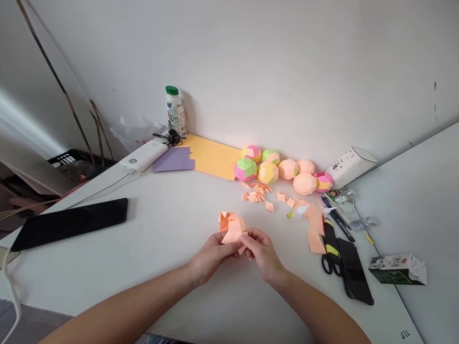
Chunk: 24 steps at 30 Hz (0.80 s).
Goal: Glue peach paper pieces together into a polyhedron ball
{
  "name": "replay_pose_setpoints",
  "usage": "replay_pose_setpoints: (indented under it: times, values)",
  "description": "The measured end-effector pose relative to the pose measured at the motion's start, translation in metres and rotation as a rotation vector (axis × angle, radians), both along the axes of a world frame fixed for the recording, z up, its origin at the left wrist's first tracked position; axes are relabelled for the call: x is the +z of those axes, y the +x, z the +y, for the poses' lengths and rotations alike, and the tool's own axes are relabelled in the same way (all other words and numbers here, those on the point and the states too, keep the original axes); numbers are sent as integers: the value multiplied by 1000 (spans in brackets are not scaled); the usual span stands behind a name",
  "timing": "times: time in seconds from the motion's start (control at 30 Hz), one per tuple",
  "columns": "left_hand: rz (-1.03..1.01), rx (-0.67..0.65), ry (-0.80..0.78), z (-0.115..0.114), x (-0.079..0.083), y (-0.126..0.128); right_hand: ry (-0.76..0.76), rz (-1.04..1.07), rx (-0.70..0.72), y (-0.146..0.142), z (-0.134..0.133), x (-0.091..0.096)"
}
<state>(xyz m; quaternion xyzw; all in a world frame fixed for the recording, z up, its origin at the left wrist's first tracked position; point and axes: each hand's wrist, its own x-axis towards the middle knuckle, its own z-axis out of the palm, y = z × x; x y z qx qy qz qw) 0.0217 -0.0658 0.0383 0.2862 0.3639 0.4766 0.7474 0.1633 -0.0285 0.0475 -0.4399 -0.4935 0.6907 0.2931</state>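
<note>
Between both hands I hold a partly formed peach paper polyhedron (234,228), made of folded facets with an opening at its upper left. My left hand (214,254) grips its lower left side, thumb across the front. My right hand (264,253) pinches its right edge between thumb and fingers. Beyond it on the table lie several small folded peach paper pieces (255,193). Farther back, a row of finished paper balls in peach, yellow, green and pink stands by the wall, among them a green and pink ball (245,169).
Right of the hands are peach paper sheets (316,241), a small glue bottle (303,209), scissors (332,265), pens, a black phone (355,272) and a carton (398,269). To the left sit a black tablet-like device (71,223), a white power bank (145,155) and a bottle (175,112).
</note>
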Motion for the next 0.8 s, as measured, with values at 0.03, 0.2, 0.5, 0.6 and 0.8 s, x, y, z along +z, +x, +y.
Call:
replay_pose_setpoints:
  times: [0.03,0.2,0.5,0.6,0.8]
  values:
    - [9,14,-4,0,0,-1,-4,-4,10,1,0,0]
    - [-16,56,8,0,-2,0,-16,5,13,2,1,0]
    - [-3,130,-60,0,-11,-1,8,-48,121,1,4,3]
    - [-24,146,-98,3,-9,-5,206,-344,343,19,15,26]
    - [-139,130,-199,7,-6,-11,628,-1524,133,84,56,69]
